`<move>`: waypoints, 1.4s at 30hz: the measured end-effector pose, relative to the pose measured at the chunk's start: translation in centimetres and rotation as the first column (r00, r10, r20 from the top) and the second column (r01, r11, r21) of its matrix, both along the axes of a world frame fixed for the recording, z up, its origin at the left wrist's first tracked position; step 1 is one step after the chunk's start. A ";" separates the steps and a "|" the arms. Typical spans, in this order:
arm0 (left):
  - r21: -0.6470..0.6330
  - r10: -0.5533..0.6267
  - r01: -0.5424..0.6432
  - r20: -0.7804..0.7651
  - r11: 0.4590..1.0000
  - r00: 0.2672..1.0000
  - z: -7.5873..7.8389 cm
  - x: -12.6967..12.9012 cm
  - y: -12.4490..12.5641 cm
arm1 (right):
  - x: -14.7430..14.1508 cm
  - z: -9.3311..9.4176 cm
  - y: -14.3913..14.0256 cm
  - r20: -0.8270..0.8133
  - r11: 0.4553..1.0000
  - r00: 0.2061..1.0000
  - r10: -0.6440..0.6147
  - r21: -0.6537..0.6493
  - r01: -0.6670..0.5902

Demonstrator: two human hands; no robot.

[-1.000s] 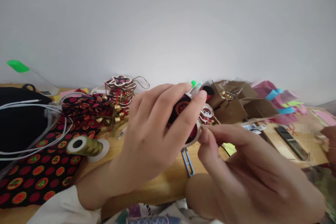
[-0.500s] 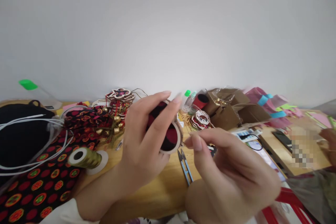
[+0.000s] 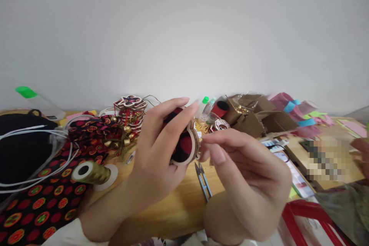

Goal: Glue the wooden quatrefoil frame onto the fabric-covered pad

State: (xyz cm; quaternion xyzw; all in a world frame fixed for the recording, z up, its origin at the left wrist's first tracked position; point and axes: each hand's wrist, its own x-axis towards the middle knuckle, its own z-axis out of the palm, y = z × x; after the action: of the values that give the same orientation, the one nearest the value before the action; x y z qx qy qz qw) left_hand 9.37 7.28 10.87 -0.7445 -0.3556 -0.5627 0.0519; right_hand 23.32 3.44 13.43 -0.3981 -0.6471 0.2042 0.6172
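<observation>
Head view: the left hand (image 3: 161, 152) is gripping a pale-rimmed ornament (image 3: 185, 148) and partly covering its dark middle; the right hand (image 3: 248, 178) is curling just beside the ornament's right edge, its grasp impossible to tell. A wooden desk (image 3: 173, 211) is stretching below the hands, a pale wall (image 3: 184, 38) rising beyond.

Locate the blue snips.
In the head view, the blue snips lie on the table, below and slightly right of centre, between the left hand and right hand.
</observation>
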 end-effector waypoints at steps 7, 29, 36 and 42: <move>-0.078 -0.146 0.148 0.041 0.986 0.988 0.0 0.2 0.1 | 0.1 0.2 0.3 0.014 0.995 0.997 0.076 0.057 -0.076; -0.303 -0.448 0.512 0.257 0.804 0.856 0.3 0.3 0.1 | 0.1 0.1 0.4 0.141 0.975 0.986 -0.095 0.215 0.063; -0.326 -0.441 0.516 0.279 0.792 0.853 0.4 0.3 0.2 | 0.1 0.2 0.2 0.167 0.985 0.984 -0.053 0.169 0.025; -0.361 -0.506 0.608 0.343 0.707 0.792 0.5 -0.1 0.3 | 0.6 0.1 0.2 0.092 0.987 0.996 0.020 0.156 -0.034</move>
State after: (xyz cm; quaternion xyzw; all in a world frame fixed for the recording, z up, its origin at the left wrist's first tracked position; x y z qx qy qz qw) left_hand 9.29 7.58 11.40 -0.7410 -0.2371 -0.5309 -0.3359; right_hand 23.93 3.68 13.53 -0.3480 -0.6938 0.1425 0.6141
